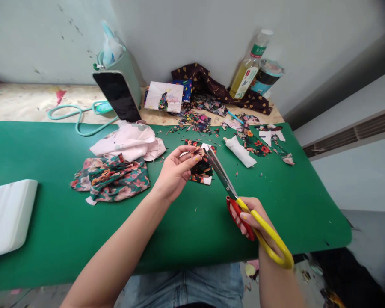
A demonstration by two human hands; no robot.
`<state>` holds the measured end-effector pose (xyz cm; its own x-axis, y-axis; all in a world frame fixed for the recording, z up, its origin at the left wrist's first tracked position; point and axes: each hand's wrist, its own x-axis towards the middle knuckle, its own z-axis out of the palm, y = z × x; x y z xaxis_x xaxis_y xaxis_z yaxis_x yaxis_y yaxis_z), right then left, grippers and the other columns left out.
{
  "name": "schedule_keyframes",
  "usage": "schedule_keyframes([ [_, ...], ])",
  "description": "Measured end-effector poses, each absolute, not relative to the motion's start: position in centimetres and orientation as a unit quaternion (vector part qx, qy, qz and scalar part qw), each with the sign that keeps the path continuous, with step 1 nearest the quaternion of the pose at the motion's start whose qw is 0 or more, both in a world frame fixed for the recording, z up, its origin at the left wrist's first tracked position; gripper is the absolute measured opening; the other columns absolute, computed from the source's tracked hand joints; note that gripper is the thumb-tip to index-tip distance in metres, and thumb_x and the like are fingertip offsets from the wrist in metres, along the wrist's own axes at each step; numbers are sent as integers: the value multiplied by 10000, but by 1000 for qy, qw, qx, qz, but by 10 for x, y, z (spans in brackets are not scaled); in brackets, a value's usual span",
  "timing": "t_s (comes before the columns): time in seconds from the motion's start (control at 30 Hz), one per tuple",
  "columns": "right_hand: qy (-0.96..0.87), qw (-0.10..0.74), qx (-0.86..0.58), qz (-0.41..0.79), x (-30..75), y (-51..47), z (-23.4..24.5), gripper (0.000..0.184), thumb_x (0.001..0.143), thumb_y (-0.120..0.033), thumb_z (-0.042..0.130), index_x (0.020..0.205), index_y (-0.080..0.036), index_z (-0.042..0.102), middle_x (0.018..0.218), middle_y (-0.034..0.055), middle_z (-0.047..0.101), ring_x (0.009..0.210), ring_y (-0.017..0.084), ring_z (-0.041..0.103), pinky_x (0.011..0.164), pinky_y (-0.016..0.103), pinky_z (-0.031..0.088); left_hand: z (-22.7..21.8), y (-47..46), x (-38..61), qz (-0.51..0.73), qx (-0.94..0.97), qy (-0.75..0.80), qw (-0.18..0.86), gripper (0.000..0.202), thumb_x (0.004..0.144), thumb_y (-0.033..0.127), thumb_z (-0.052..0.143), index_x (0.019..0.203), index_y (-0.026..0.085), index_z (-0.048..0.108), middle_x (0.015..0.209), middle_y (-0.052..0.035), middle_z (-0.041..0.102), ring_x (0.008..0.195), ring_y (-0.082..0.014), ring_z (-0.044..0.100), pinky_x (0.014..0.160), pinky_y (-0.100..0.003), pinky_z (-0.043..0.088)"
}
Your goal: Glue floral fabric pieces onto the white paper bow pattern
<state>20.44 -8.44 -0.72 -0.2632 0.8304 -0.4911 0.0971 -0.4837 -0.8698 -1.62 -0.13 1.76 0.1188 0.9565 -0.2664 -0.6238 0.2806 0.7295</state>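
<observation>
My left hand pinches a small piece of dark floral fabric above the green mat. My right hand grips scissors with red and yellow handles. The blades point up and left, and their tips meet the top edge of the fabric piece right by my left fingertips. Small fabric offcuts lie scattered on the mat around the piece.
A heap of green floral and pink cloth lies left of my hands. A white box sits at the left edge. A propped phone, cable, bottles, dark cloth, a white tube and scraps fill the back.
</observation>
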Motion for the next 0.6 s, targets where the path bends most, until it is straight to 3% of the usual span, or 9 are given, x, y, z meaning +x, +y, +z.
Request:
schedule_keyframes([
  [0.6, -460, 286, -502, 674, 193, -83, -4, 445, 569, -588, 687, 619, -181, 513, 502, -44, 446, 324, 59, 392, 283, 182, 316, 16, -3, -15, 530, 196, 390, 727, 456, 539, 207, 887, 882, 176, 588, 849, 2, 733, 737, -140, 706, 603, -233, 571],
])
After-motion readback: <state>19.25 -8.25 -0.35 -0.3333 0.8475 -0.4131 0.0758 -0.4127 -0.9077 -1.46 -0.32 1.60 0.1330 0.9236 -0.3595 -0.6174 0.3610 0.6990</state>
